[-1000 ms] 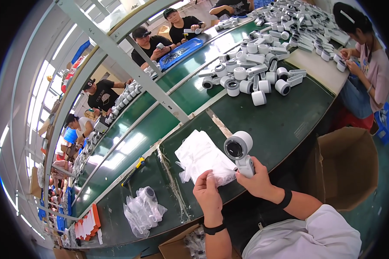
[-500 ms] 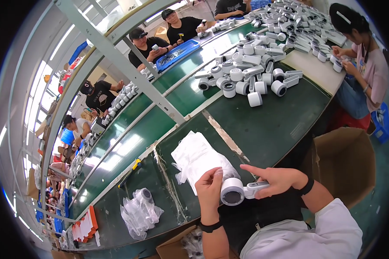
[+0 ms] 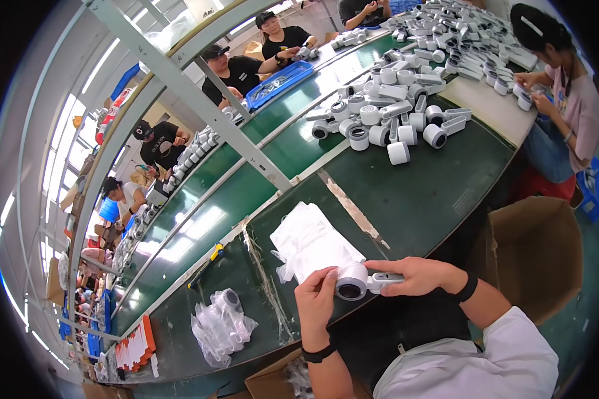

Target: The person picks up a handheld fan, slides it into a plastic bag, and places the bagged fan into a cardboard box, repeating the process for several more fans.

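Observation:
A white handheld device (image 3: 351, 280) with a round, drum-shaped head, a dark round face and a light grey handle is in front of me at the table's near edge. My right hand (image 3: 419, 275) grips its handle, index finger stretched along it. My left hand (image 3: 316, 296) is closed in a pinch beside the head, at the near end of a stack of clear plastic bags (image 3: 313, 239). The fingers seem to hold a bag's edge, partly hidden behind them. The head touches the near end of the stack.
Left lie a bagged device (image 3: 223, 326), a yellow-and-black cutter (image 3: 206, 266) and an orange-and-white stack (image 3: 136, 346). Many similar devices (image 3: 386, 113) are heaped at the far right. A metal post (image 3: 199, 100) rises ahead. Cardboard boxes (image 3: 536, 259) stand beside the table; co-workers sit around the line.
My right hand has brought the device slightly up and left, its head nearer the bags. My left hand has shifted slightly left and down. Across the line, a co-worker's arm has reached out.

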`<state>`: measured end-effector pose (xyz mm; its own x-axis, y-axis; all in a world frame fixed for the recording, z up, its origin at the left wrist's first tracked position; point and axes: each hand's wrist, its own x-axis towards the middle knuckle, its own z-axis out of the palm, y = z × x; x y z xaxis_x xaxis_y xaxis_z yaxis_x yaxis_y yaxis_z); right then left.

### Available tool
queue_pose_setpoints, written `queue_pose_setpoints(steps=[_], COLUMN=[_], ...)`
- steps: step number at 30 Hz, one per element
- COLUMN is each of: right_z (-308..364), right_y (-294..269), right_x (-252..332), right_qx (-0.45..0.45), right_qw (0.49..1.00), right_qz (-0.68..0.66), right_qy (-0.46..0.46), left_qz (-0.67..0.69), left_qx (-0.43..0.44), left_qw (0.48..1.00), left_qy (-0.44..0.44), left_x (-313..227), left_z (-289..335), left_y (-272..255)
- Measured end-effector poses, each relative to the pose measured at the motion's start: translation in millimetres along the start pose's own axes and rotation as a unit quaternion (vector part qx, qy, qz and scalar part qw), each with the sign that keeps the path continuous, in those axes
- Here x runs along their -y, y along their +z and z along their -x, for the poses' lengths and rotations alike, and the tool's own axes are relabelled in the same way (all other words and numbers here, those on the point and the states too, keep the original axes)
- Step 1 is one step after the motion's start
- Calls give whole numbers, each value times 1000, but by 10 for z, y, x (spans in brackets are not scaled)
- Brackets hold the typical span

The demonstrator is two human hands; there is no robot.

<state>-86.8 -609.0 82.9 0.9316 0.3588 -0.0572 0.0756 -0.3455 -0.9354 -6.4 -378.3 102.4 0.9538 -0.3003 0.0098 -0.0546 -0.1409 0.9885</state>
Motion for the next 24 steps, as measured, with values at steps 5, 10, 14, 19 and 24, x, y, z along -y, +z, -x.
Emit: queue_pose_setpoints(steps=[5,10,14,19,24], right_z=[15,-59,-142,-392,-355], right_y=[83,205,350,551,508], right_x=[147,115,107,-363,-273], right_qx=[-26,-89,-126,-341,-328], right_qw=[997,966,942,919,920], right_qz=[-18,-208,-303,-153,-208], right_qy=[66,122,73,-129,-51], left_qz=[39,-141,-222,-128,-30], left_qx=[3,-21,23,96,222], left_qw=[999,971,923,957,967], left_qy=[34,193,314,244,120], left_x=[59,54,47,52,116], left_z=[16,110,232,419,483], left_y=[-43,120,368,483,375])
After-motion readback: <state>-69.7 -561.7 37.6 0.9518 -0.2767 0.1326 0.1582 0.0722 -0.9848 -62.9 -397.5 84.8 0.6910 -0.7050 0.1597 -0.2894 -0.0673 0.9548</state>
